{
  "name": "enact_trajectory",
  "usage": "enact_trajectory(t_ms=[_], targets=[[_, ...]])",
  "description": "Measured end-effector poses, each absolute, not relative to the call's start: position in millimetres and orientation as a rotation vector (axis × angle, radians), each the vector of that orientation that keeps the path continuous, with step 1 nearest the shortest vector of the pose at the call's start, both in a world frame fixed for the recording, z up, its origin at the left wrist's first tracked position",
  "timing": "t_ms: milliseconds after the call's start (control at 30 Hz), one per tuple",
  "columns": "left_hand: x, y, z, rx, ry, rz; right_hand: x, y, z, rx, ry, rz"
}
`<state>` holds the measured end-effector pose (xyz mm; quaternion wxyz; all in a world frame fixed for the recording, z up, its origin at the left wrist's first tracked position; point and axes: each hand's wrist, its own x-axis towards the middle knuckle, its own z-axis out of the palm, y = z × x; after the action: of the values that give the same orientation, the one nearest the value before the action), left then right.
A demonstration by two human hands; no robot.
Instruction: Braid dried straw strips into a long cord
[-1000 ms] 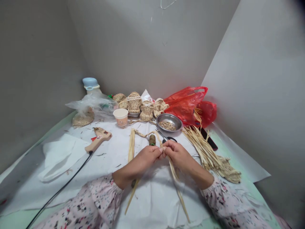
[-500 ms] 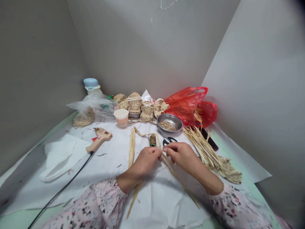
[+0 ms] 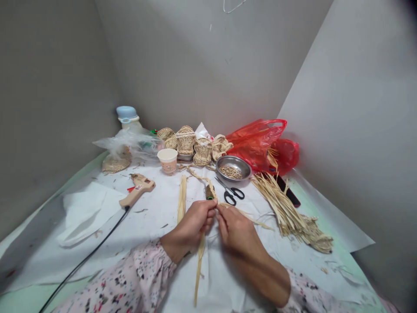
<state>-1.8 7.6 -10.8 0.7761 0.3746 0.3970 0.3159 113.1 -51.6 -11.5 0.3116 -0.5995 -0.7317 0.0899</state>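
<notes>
Grey walls close in around a pale green table [image 3: 28, 299], white paper [image 3: 150, 228] spread over it, and here at the middle the two hands meet! The left hand [image 3: 195, 220] has thumb and forefinger closed on the near end of a straw braid [image 3: 213, 189], its other fingers curled. The right hand [image 3: 237, 227] comes in beside it, fingertips pinched together at that same end. The braid runs up past a small spool [image 3: 209, 191] towards the far edge. One loose strip [image 3: 199, 271] trails from under the left hand towards the near edge, another [image 3: 260, 223] reaches right. Scissors [image 3: 232, 192] lie just beyond the right hand, below a metal bowl [image 3: 233, 169]; a straw bundle [image 3: 280, 204] sprawls by the right edge, a glue gun [image 3: 138, 190] over on the left.
</notes>
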Motion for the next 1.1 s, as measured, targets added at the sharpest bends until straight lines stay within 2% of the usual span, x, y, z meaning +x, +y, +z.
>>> enact_trajectory(t_ms=[167,367,533,800,1000,1100], targets=[[-1.7,10.3,-18.9,0.847,0.9,0.74,107.5,-56.9,-22.7,-1.619,-2.013,0.137],[-0.7,8.5,-14.9,0.901,0.887,0.753,129.0,-60.8,23.4,-1.636,-2.118,0.281],[-0.7,7.1,-9.1,0.972,0.843,0.707,154.7,-44.7,42.0,-1.561,-1.942,0.168],[-1.3,6.2,-7.2,1.047,0.787,0.669,157.2,-19.6,11.1,-1.482,-1.924,0.748],[-1.0,5.0,-6.9,1.108,0.821,0.633,162.6,-16.1,7.3,-1.501,-1.855,0.78],[-0.1,4.6,-6.4,1.142,0.838,0.608,166.8,-15.1,9.4,-1.479,-1.805,0.945]])
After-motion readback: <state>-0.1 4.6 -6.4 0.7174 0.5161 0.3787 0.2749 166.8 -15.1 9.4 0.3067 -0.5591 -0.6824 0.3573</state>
